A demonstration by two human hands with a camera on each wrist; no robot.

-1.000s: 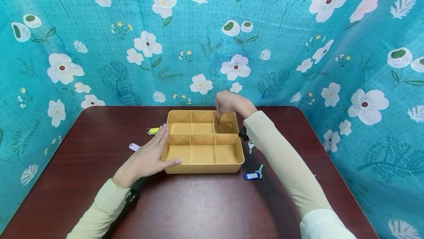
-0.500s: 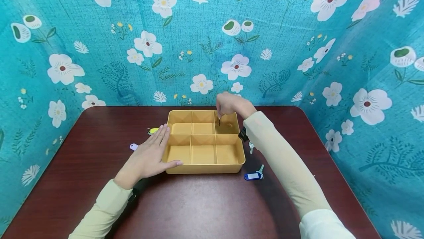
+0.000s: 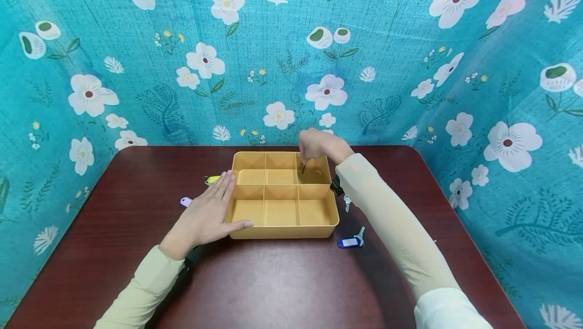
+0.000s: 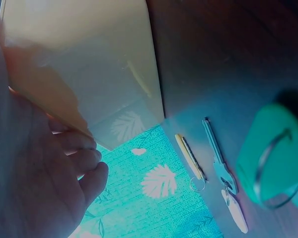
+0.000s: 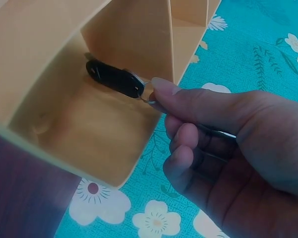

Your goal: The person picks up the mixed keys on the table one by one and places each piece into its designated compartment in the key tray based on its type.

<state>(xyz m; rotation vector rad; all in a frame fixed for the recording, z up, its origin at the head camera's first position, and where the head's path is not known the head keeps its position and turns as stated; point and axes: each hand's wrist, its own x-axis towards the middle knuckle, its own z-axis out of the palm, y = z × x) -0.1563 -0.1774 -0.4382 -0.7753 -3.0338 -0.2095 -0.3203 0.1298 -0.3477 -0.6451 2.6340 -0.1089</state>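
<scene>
A tan tray with six-like compartments in two rows stands on the table. My right hand is over its back right compartment, thumb and finger pinching the ring of a black key tag. The tag hangs inside that compartment, near the divider. What else the right palm covers is partly hidden. My left hand rests along the tray's left side, fingers straight and thumb reaching over the front left corner. Beside it lie a yellow key tag and a lilac key tag, the latter partly hidden by the hand.
Right of the tray, a silver key shows beside the right sleeve. A blue key tag with a key lies near the front right corner. A blue floral curtain stands behind the dark table.
The black key tag tilts slightly differently under the right hand. Both hands otherwise hold their places; the whole view shifts a little.
</scene>
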